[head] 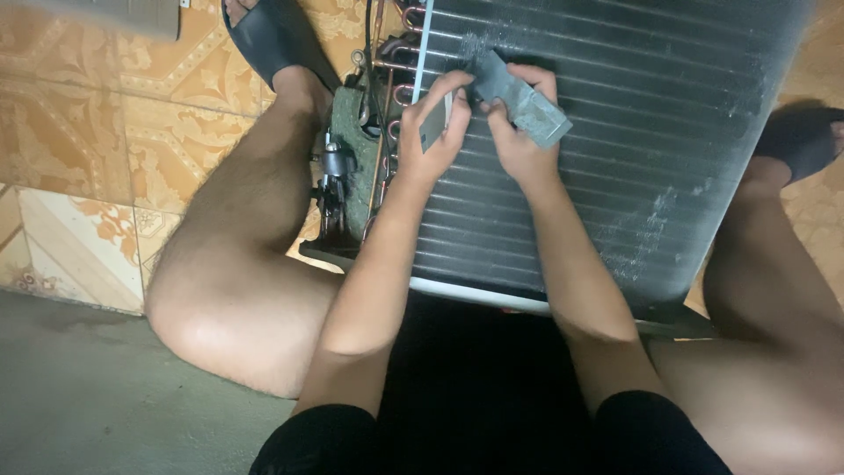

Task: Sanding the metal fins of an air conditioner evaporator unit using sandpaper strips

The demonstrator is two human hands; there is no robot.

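Hands meet over the upper middle of a finned coil panel [615, 158], a broad dark-grey slab of close-set horizontal fins that lies between the person's bent knees. The right hand [519, 132] is clamped on a grey block [519, 97] — fingers over its top end, thumb below — and the block lies slantwise on the fins, its lower end jutting out to the right past the hand. The left hand [435, 132] is just beside it, fingers closed around a small flat grey piece [433, 125]; what that piece is, I cannot quite tell, since the fingers cover most of it. The fingertips of both hands touch or nearly touch at the upper end of the block.

Pale scuffs and dusty patches mark the fins toward the right side of the panel. Along its left edge run bent copper tubes [396, 66], and beside them sits a grimy dark-green part with a small metal valve [334, 163]. A white rim edges the near side of the panel.

Black sandals show on both feet — one [272, 35] at the top left, the other [804, 141] at the right edge. Patterned orange floor tiles [114, 114] lie to the left, and a plain grey strip of floor lies nearer the camera.
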